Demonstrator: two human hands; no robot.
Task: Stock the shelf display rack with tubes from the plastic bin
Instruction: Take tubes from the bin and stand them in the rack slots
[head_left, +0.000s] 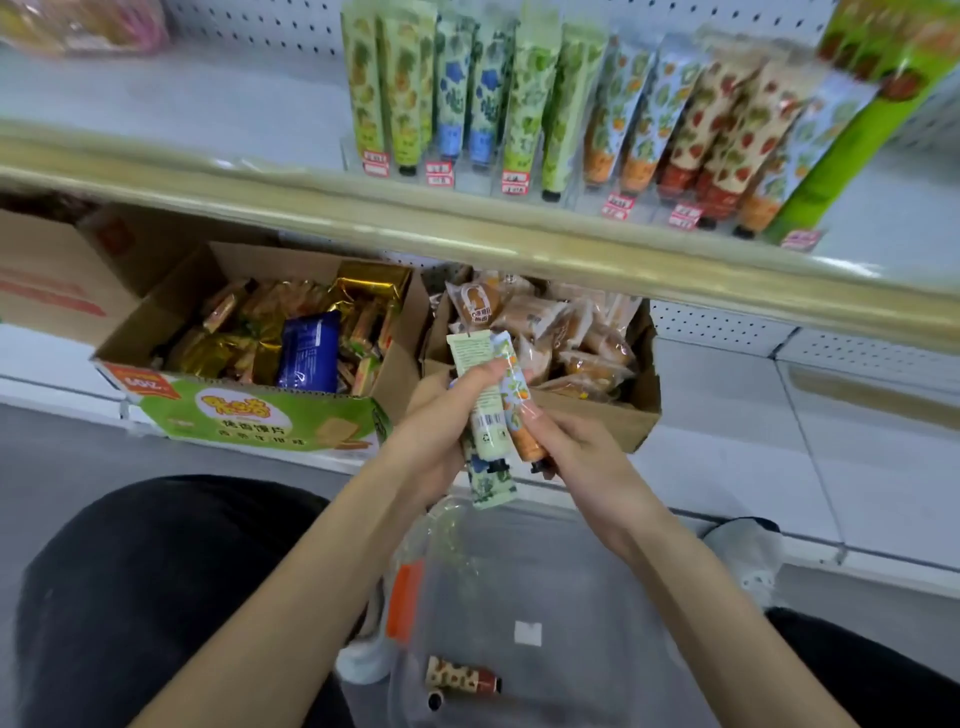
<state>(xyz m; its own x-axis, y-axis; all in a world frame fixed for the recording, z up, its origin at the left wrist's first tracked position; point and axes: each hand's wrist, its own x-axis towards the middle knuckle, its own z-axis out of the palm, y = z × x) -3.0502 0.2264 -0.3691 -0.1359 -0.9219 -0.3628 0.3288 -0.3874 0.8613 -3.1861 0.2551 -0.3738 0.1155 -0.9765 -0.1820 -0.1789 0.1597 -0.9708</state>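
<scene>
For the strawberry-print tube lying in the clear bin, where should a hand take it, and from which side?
Probably from above, pinching the strawberry-print tube across its patterned middle. It lies flat on the floor of the clear bin with its red cap pointing right. The bin's walls block a sideways approach, while the top is open.

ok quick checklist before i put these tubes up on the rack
1. Grip: left hand holds the pale green tube with others, right hand pinches the orange-capped tube: ok.
2. Matching spot: an orange row stands in the display rack: ok.
3. Free slot in that row: cannot tell.
4. Way up: only the shelf edge lies above the hands: ok.
5. Plastic bin emptied: a strawberry tube lies inside: not ok.
</scene>
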